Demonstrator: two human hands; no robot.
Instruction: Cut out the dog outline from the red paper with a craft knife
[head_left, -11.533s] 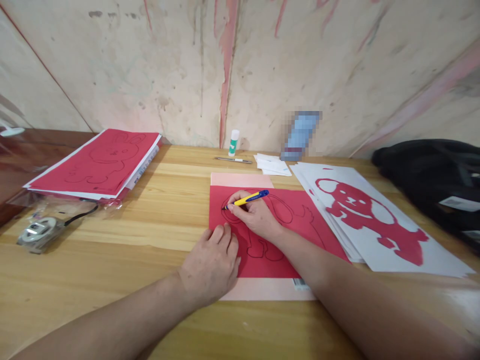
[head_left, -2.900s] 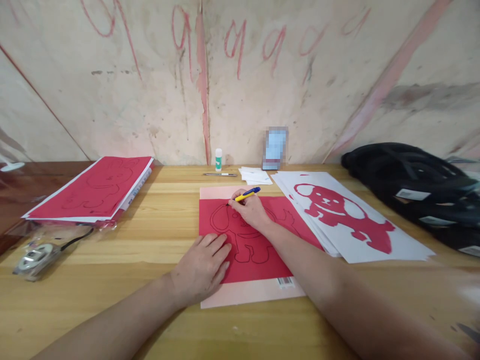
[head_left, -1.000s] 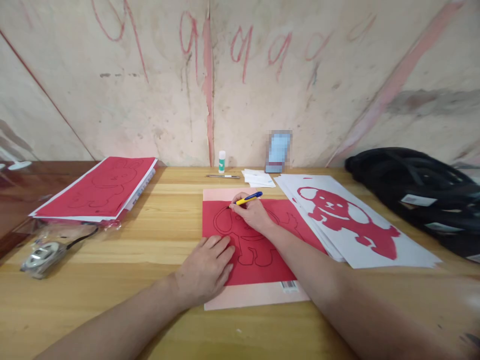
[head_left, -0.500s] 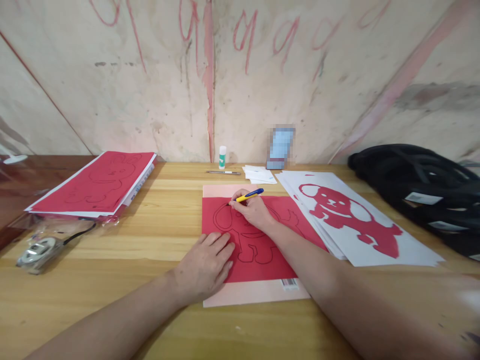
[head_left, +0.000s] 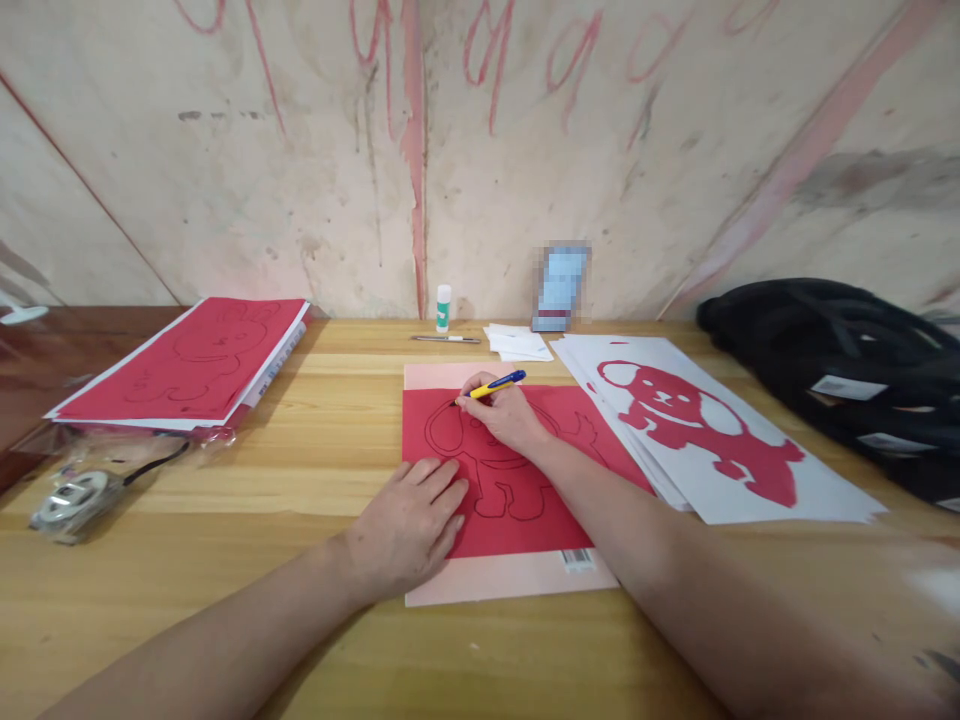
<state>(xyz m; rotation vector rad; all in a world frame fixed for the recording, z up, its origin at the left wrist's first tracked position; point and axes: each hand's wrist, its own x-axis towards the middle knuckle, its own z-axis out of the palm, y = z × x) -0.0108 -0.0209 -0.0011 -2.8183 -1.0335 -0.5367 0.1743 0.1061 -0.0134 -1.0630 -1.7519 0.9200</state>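
Barely shifted since a moment ago: pen tip still at the drawn outline's top edge.
Right hand (head_left: 504, 415) grips the yellow-blue pen (head_left: 495, 384) over the red sheet (head_left: 525, 520); left hand (head_left: 409, 520) lies flat, fingers spread, pinning its near-left corner on the wooden table (head_left: 225, 500).

No wording can be read: the barcode sticker (head_left: 578, 560) on the pink sheet (head_left: 510, 578) is too small, and the wall (head_left: 225, 150) bears only red looped scrawls.

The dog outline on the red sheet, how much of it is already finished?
Body, legs and ear outline already show on the red sheet. The right hand holds the pen with its tip near the head; the left hand presses the sheet. Nothing is cut out yet.
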